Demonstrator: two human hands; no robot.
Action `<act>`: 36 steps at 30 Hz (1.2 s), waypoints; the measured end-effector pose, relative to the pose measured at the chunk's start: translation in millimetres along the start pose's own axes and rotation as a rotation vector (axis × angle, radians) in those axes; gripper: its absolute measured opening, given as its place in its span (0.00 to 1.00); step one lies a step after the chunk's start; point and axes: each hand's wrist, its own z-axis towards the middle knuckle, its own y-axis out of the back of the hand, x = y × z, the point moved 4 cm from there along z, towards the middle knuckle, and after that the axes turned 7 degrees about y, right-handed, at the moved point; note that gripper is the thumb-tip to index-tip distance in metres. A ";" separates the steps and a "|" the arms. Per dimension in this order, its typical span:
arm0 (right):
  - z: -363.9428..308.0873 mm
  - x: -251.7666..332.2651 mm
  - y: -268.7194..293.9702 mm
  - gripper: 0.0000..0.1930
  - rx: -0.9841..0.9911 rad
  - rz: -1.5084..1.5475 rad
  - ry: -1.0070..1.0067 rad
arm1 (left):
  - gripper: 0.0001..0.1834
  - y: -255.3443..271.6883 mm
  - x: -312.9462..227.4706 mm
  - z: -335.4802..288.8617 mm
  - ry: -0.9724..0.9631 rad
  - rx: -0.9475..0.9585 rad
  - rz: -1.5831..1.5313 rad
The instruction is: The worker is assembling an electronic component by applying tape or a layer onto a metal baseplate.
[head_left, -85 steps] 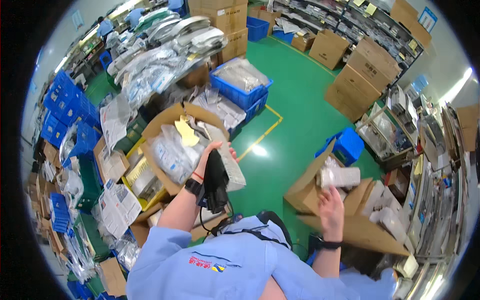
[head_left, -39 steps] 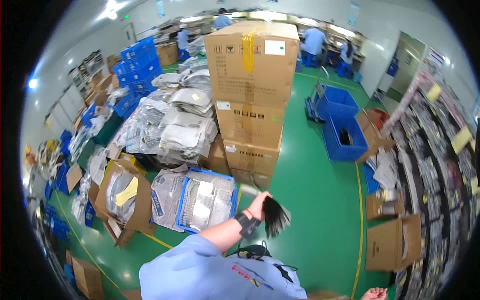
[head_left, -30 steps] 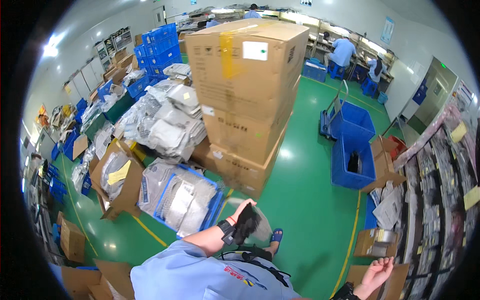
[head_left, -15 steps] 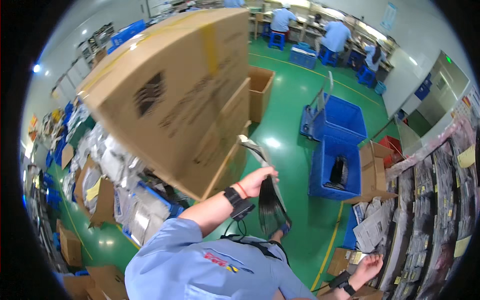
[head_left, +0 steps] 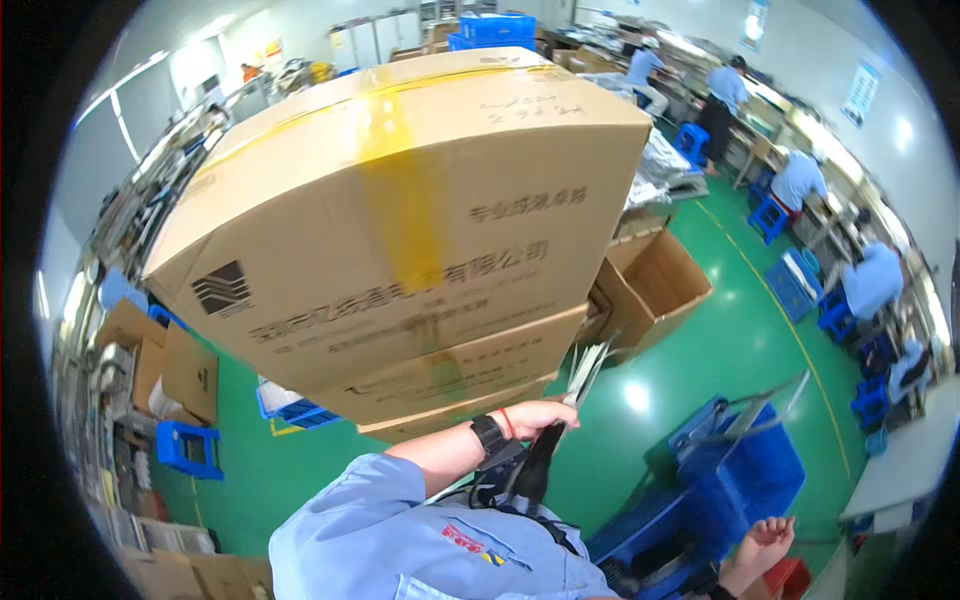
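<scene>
My left hand (head_left: pixel 540 418) is closed around a sheaf of thin strips (head_left: pixel 590 375), pale at the upper end, with a dark part hanging below my fist. What exactly the strips are I cannot make out. That hand is just in front of a tall stack of taped cardboard cartons (head_left: pixel 330 200), its wrist wearing a black band and a red cord. Low on the right, my right hand (head_left: pixel 762 548) is held up with loosely bent fingers and nothing visible in it. Beneath and beside it are blue plastic bins (head_left: pixel 760 475).
An open, upright cardboard box (head_left: pixel 668 290) stands right of the carton stack. A trolley handle (head_left: pixel 800 395) rises beside the bins. On the left are a blue stool (head_left: pixel 187 450) and an opened carton (head_left: pixel 188 385). Several people in blue work along a bench (head_left: pixel 770 110) at the far right.
My view has turned left, so the carton stack, bins and workers appear further right and the right-hand shelves are out of view. My left hand still grips the strips.
</scene>
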 end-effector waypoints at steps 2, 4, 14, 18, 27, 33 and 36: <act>62.0 -56.2 -65.7 0.09 0.106 0.025 -0.076 | 0.24 5.7 -8.3 42.0 0.192 0.024 -0.183; 123.5 -95.0 -96.8 0.09 0.179 0.051 -0.091 | 0.29 1.8 -31.1 110.2 0.070 0.028 -0.170; 394.5 -110.1 -147.9 0.14 -0.059 -0.011 -0.095 | 0.08 -52.0 -254.2 414.7 -0.013 0.030 -0.452; 520.7 -93.7 -70.1 0.18 -0.100 0.111 -0.063 | 0.15 -71.7 -305.3 521.9 -0.188 -0.224 -0.031; 824.3 -67.2 -67.4 0.17 -0.264 0.077 0.021 | 0.10 -116.7 -399.9 723.0 -0.213 -0.262 -0.628; 990.4 -45.7 -68.4 0.08 -0.086 0.166 0.234 | 0.24 -165.4 -500.9 865.1 -0.207 -0.349 -0.264; 1047.4 -34.5 -41.0 0.05 -0.208 0.242 0.349 | 0.21 -216.3 -554.8 973.8 -0.240 -0.224 -0.522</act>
